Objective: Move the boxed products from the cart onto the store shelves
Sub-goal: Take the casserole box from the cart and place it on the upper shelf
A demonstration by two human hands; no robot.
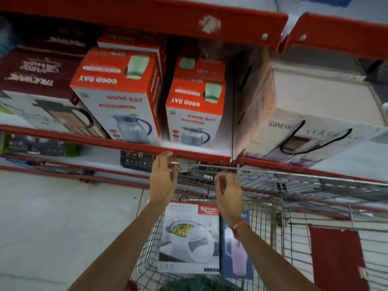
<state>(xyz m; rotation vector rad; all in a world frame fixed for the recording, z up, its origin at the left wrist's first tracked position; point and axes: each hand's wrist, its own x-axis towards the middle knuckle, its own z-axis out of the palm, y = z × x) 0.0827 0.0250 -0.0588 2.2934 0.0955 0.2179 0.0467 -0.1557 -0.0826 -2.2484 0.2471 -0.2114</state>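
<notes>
Two red-and-white Good Day jug boxes stand on the red-edged shelf point(130, 144): a larger one point(121, 97) on the left and a smaller one point(194, 114) just right of it, with more behind. Both my hands are raised just below the shelf's front edge, over the far end of the wire cart point(273, 185). My left hand point(163, 177) is empty with fingers apart, fingertips near the shelf lip. My right hand point(227, 194) is also empty, fingers loosely curled. In the cart lie a white casserole box point(189, 238) and a blue bottle box point(237, 259).
Maroon boxes point(35, 74) fill the shelf's left part. A large white Ganesh box point(310, 114) sits on the adjoining shelf to the right. Another red shelf point(147, 15) hangs overhead. A red panel point(336, 255) lies at the cart's right. Grey floor spreads at the left.
</notes>
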